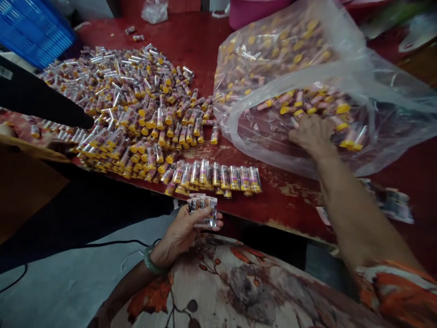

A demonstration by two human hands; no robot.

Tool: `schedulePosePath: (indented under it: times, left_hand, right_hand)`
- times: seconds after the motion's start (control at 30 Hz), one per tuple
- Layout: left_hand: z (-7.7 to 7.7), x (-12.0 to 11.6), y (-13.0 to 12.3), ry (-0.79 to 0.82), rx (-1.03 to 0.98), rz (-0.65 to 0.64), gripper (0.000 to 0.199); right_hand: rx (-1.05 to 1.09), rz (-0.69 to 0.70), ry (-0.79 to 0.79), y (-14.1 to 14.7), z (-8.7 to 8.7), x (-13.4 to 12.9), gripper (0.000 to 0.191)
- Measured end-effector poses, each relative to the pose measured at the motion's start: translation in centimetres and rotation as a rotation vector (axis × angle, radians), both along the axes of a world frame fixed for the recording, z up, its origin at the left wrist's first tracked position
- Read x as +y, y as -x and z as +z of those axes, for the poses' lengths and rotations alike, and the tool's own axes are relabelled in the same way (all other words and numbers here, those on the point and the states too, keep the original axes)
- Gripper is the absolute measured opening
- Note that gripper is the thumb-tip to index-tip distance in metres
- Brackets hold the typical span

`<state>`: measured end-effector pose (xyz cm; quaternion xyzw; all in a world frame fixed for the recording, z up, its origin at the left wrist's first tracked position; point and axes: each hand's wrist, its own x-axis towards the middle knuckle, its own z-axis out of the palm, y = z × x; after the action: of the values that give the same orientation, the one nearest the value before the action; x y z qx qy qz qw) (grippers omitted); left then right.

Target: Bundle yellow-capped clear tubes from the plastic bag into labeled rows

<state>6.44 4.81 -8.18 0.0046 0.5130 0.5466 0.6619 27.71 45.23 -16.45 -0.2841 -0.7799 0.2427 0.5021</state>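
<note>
My left hand (191, 225) is closed around a small stack of printed packets (203, 210), thumb on top, just off the table's front edge. My right hand (313, 132) reaches into the mouth of a large clear plastic bag (235, 64), over small clear tubes with yellow caps (314, 102). Its fingers point down among the tubes and are mostly hidden. Between my hands, a row of similar tubes (223, 177) lies side by side along the table edge, with more beneath.
A big heap of yellow-capped tubes (136, 95) spreads over the red table (198, 41). More packets (398, 205) lie right of my right forearm. A blue crate (34, 27) and pink tub (256, 11) stand behind. Another person's sleeve (27, 177) and a long black object (37, 93) are at left.
</note>
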Motion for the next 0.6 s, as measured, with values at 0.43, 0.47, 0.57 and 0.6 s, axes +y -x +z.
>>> schedulePosePath:
  times: [0.43,0.47,0.57,0.6]
  left_hand:
    - [0.8,3.3,-3.3,-0.082,0.089,0.164,0.032]
    - [0.9,3.4,-3.6,-0.092,0.094,0.156,0.032]
    - [1.1,3.3,-4.2,-0.119,0.106,0.148,0.032]
    - [1.1,3.2,-4.3,-0.121,0.104,0.145,0.032]
  right_hand:
    - [0.522,0.446,1.148,3.6,8.0,-30.7,0.016]
    - [0.503,0.414,1.193,4.2,7.7,-32.0,0.020]
    - [0.458,0.242,1.190,5.3,6.9,-33.2,0.028]
    - [0.456,0.198,1.170,5.4,6.8,-33.0,0.029]
